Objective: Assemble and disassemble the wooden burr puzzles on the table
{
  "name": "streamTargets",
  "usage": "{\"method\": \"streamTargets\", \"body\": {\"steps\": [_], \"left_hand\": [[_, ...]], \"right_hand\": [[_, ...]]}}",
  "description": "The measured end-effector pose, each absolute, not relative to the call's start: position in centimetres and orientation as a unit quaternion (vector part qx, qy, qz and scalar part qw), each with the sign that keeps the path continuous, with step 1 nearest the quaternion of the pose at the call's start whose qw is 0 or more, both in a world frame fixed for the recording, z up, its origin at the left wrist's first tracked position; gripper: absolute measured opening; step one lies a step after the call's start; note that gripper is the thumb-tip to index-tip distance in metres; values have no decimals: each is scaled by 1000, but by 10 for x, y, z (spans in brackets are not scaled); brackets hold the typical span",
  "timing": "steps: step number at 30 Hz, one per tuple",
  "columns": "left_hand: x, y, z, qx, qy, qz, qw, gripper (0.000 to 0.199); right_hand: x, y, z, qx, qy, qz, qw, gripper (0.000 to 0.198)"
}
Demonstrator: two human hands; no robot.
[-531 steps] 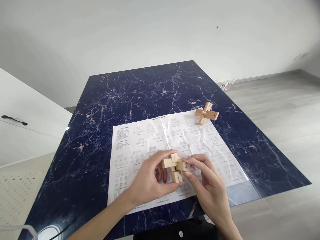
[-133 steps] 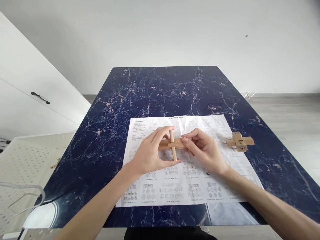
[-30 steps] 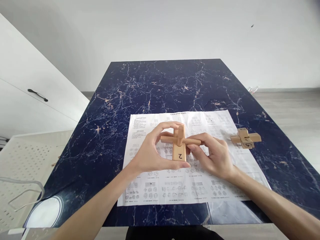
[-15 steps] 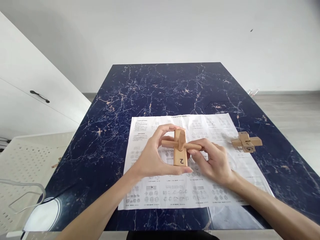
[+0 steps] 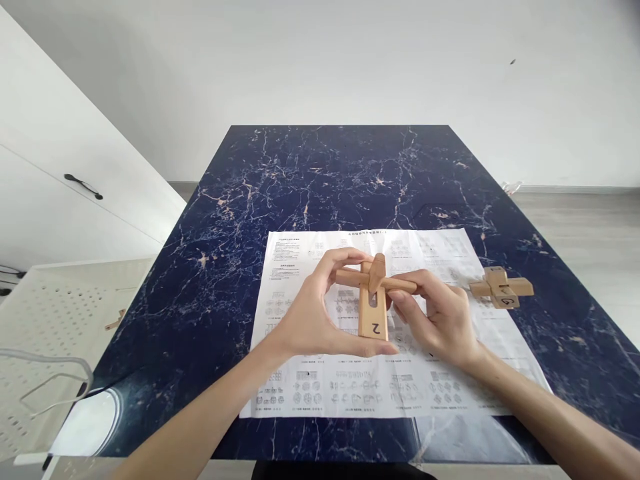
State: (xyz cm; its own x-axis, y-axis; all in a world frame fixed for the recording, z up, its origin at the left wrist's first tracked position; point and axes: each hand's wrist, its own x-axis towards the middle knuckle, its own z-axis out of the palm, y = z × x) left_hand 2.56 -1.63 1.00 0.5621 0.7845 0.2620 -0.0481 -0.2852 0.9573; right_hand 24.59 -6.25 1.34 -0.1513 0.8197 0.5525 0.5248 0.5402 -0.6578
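My left hand grips a slotted wooden puzzle block marked 2, fingers at its far end and thumb at its near end. A second wooden piece stands tilted through the far part of the slot, leaving the near part of the slot uncovered. Crossing it sideways is a wooden rod. My right hand pinches the rod's right end between thumb and fingers. All this is held above a printed instruction sheet. To the right lies a cross-shaped wooden puzzle assembly with markings.
The sheet lies on a dark blue marbled table. At the left stand a white cabinet with a black handle and a perforated white surface holding a small wooden piece. A white cable or frame reaches in at lower left.
The tilted piece and the rod have shifted toward the block's far end, uncovering part of the slot. Both hands keep their grips. The whole view has moved slightly.
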Motion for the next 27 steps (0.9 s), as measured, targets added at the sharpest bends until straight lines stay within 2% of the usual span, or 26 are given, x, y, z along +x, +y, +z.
{"method": "streamTargets", "body": {"steps": [10, 18, 27], "left_hand": [[26, -15, 20, 717, 240, 389, 526, 93], [29, -12, 22, 751, 216, 428, 454, 95], [34, -17, 19, 747, 204, 442, 453, 92]], "right_hand": [[246, -66, 17, -413, -759, 200, 462, 11], [249, -63, 13, -427, -762, 163, 459, 12], [248, -61, 8, -476, -728, 143, 472, 9]]}}
